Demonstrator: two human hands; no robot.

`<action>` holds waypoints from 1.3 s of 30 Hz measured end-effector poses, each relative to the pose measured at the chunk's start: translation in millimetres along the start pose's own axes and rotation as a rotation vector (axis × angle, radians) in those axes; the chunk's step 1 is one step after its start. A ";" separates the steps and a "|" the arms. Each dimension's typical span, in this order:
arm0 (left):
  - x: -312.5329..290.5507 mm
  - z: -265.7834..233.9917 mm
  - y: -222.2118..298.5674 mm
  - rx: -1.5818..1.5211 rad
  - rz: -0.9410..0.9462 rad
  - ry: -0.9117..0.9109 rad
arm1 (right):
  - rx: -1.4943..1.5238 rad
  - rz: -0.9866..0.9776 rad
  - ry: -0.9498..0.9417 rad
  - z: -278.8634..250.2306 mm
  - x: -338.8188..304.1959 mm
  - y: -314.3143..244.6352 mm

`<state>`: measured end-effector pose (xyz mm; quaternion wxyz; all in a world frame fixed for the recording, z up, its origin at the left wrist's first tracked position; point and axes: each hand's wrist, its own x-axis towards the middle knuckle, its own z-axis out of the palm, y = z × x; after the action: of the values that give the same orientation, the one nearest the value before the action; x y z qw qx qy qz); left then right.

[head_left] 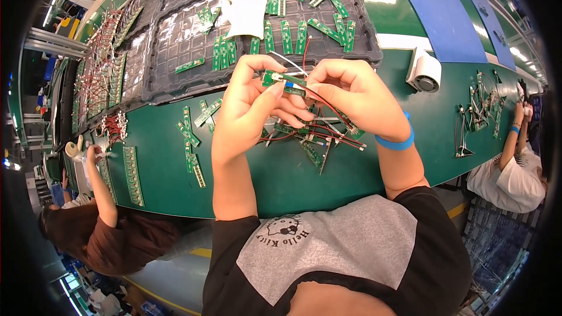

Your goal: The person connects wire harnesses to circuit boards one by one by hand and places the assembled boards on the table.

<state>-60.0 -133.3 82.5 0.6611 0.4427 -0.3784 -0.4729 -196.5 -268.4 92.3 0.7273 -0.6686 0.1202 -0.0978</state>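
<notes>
Between both hands, in front of my chest, is a small narrow green circuit board [271, 78] with a white connector and a blue-tipped flat cable [289, 85]. My left hand [246, 105] pinches the board's left part between thumb and fingers. At its right end my right hand [348, 89] is closed on the wires; its fingers partly hide what they grip. Red and black wires [335, 109] trail down past the right thumb, and a thin white strip [287, 61] sticks up between the hands. Below the hands lies a heap of wired boards [313, 151], partly covered by them.
A black plastic tray [153, 95] with loose green boards and a white glove [246, 13] lies beyond my hands. Boards [191, 134] lie at left. A white fan-like device [425, 71] stands at right. Co-workers sit both sides; wired boards [483, 108] lie near the right one.
</notes>
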 end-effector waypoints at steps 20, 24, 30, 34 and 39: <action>-1.4 3.8 -2.8 -0.036 0.023 -0.008 | 0.067 -0.054 0.049 3.4 -1.7 4.2; 1.8 4.1 -4.6 -0.028 0.017 -0.008 | -0.009 -0.025 0.027 -1.9 -1.7 2.8; 9.2 0.5 -4.4 -0.022 0.038 -0.023 | 0.014 -0.066 0.073 -3.6 6.4 6.0; 6.4 6.0 1.6 0.001 0.064 0.043 | -0.172 -0.106 0.091 -0.4 8.9 1.0; -6.1 1.7 -2.3 0.738 0.242 0.205 | -0.283 -0.106 0.095 18.1 2.1 -1.7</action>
<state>-63.8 -128.3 80.3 0.5428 0.6477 -0.5043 -0.1773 -188.9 -252.0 95.3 0.6130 -0.7646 0.1316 -0.1495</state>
